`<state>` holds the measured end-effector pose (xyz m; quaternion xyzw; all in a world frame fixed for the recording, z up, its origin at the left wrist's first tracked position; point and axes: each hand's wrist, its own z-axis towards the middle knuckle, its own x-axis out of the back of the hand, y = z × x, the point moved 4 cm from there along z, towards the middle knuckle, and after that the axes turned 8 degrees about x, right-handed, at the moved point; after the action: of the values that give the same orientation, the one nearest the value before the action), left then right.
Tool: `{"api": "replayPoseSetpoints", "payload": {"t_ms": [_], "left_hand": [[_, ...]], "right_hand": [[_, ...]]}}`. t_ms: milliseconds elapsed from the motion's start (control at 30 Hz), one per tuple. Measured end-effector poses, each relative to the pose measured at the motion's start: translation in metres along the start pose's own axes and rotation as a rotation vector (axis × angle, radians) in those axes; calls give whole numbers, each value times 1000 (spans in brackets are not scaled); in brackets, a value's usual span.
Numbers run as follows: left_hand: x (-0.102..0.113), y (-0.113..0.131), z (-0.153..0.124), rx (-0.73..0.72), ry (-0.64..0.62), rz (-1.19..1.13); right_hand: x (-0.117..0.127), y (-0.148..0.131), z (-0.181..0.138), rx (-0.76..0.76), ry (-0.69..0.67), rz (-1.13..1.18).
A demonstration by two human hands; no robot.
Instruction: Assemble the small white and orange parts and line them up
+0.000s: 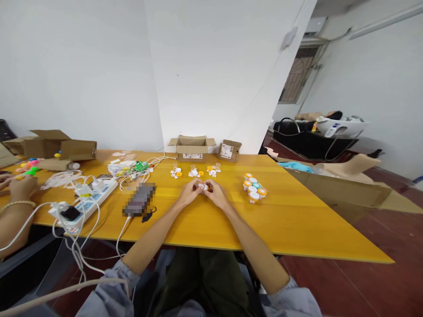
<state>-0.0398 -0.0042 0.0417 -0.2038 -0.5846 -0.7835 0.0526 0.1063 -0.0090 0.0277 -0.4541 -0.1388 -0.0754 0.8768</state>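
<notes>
- Where left hand (191, 193) and right hand (215, 193) meet above the surface (284, 224), each grip is closed around a white-and-orange item (205, 187).
- Box labels (226, 151) are too small to read.
- Forearms (161, 230) cross the near edge; rightward, the surface stretches past lidded jars (253, 189).

I see the tabletop (291, 220) as smooth with a soft gloss, the carton (192, 149) as matt cardboard bearing a paper label (192, 156). Smooth plastic lids (253, 195) top clear plastic jars (253, 200); the washbasin (345, 127) looks glossy, my operator's sleeves (109, 293) wrinkled cloth.
</notes>
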Motion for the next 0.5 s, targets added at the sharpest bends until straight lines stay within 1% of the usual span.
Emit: {"api": "replayPoseSetpoints", "payload": {"t_ms": [67, 200, 300, 367, 500], "left_hand": [[0, 2, 0, 21, 12, 22], [4, 2, -1, 86, 87, 112], [5, 2, -2, 99, 111, 159], [4, 2, -3, 88, 98, 147], [1, 2, -3, 31, 31, 33]], "right_hand": [[-1, -1, 0, -14, -10, 2], [-3, -2, -2, -22, -19, -29], [-2, -2, -2, -18, -15, -52], [-1, -3, -2, -13, -12, -56], [2, -3, -2, -8, 9, -56]]}}
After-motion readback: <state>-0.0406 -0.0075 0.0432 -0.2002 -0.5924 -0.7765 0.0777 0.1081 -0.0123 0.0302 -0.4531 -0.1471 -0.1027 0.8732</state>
